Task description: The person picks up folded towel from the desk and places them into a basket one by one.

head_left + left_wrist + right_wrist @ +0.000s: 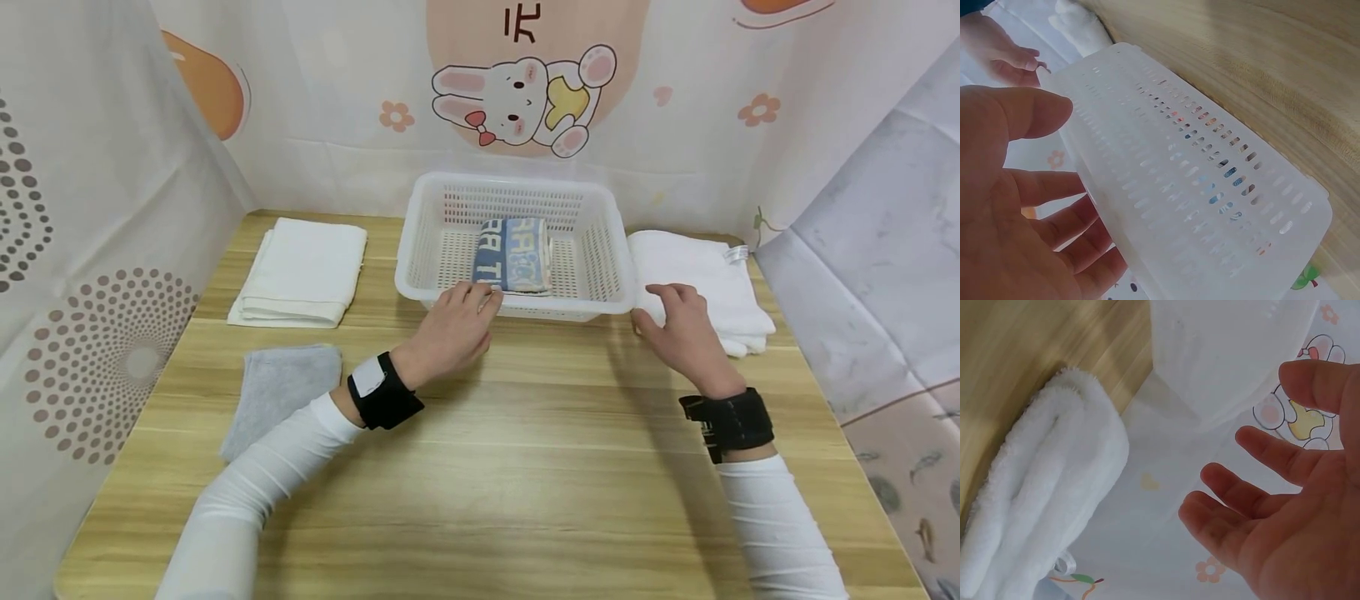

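A: Basket, where?
B: White perforated plastic basket (555, 309), upright, middle of the counter's (510, 492) far edge. Folded blue lettered towel (513, 257) inside, nearer the front wall.
A: Left hand?
B: Left hand (450, 331), at the basket's front rim, left of its middle. Grip wide, thumb apart from fingers, nothing held. Contact with the rim: can't tell.
A: Right?
B: Right hand (681, 335), just beside the basket's front right corner, in front of the white plush towel (697, 271). Grip wide too, fingers spread, nothing held.
A: Others?
B: White folded towel (303, 271), counter's far left corner. Grey cloth (288, 387) nearer along the left edge, partly under the left sleeve (251, 492) in head view.
A: Risks?
B: My read: uneven force, one hand pulling before the other, could skew or tip the basket. If it tilts, the blue towel looks loose enough to slide. Plush towel sits so close that a shove rightward could rumple it. Thin rim might flex if pinched at one spot. Low left forearm could drag the grey cloth crooked.
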Demonstrator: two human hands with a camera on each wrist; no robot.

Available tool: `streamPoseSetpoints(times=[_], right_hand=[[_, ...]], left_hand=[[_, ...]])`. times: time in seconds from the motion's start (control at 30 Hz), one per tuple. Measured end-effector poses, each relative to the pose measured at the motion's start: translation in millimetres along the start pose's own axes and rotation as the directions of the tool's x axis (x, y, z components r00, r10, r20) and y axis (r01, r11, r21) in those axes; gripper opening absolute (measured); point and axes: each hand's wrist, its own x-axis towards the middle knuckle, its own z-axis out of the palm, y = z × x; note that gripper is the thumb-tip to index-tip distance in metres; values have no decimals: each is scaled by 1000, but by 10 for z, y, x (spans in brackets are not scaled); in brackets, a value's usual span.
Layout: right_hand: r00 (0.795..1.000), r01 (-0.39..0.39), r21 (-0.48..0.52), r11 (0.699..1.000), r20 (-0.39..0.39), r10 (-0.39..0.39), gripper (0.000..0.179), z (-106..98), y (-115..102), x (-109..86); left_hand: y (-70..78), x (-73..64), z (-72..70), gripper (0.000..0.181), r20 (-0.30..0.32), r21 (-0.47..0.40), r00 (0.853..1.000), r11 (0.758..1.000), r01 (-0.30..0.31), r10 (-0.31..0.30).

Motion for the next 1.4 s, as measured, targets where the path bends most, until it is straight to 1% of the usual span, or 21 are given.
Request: streamPoseSetpoints(times=[0.17,0.3,0.43,0.63,0.77,0.87,1.0,1.2,1.4], right_hand=[[999,-41,-9,999,6,41,51,-56,136,45],[996,-88,-6,996,33,88,55,-83,273,91],[991,-123,-14,992,42,124,57,-115,424,134],[986,-163,-35,986,31,164,58,-194,636,182],[983,-186,-40,982,2,186,57,-216,783,198],[975,-220,-43,975,-11,220,58,-225,876,205],[961,-275,-50,960,-1,275,62,-246,956,216],[950,-313,-60,948,-1,313,63,-291,1051,214],[928,-366,-48,929,51,368,67,-328,1134,211]], left_hand=[[-4,0,12,51,-3,-4,1000,1000,-4,4],[-7,-9,17,51,0,2,1000,1000,-8,8],[-7,-16,27,52,0,-1,1000,1000,-9,9],[-8,-19,46,55,-1,0,1000,1000,-15,15],[-9,-20,47,55,3,0,1000,1000,-16,16],[-11,-20,45,56,8,-13,1000,1000,-15,15],[-17,-21,41,58,8,-24,1000,1000,-17,17],[-29,-16,30,57,18,-9,1000,1000,-23,23],[-35,-24,24,57,29,0,999,1000,-27,27]])
